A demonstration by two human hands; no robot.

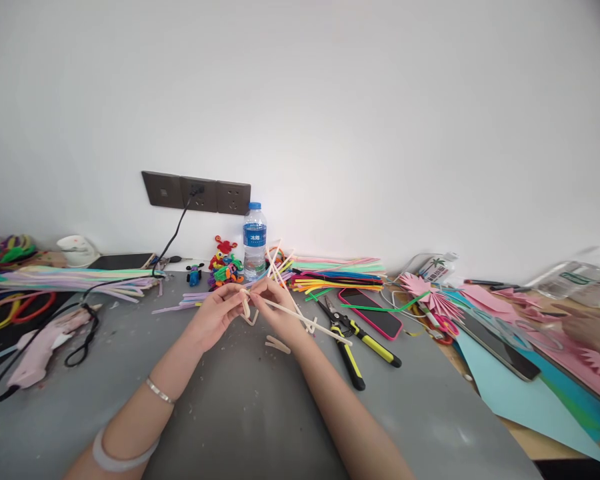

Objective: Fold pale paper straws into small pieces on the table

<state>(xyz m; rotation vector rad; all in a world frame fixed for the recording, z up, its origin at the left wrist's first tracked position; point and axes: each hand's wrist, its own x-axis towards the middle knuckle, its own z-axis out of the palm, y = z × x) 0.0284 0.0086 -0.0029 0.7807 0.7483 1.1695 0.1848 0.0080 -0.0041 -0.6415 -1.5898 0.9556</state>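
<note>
My left hand [221, 317] pinches a cream pipe cleaner [325, 329] between thumb and fingertips. My right hand [277, 313] grips the same pipe cleaner close beside it, fingertips nearly touching the left ones. One long straight end slants down to the right across my right wrist, while a bent, angular part hangs below the fingers. How the strands join is hidden by my fingers. A short folded cream piece [279, 345] lies on the grey table under my right hand. Other pale bent stems [280, 270] rise behind the hands.
Yellow-handled cutters [375, 347] and a pink-cased phone [387, 325] lie right. At left are a corded pink glue gun [37, 353] and pipe cleaner bundles [80, 280]. A water bottle [255, 243] stands behind. Another person's hand [593, 333] is far right, by coloured paper [525, 407].
</note>
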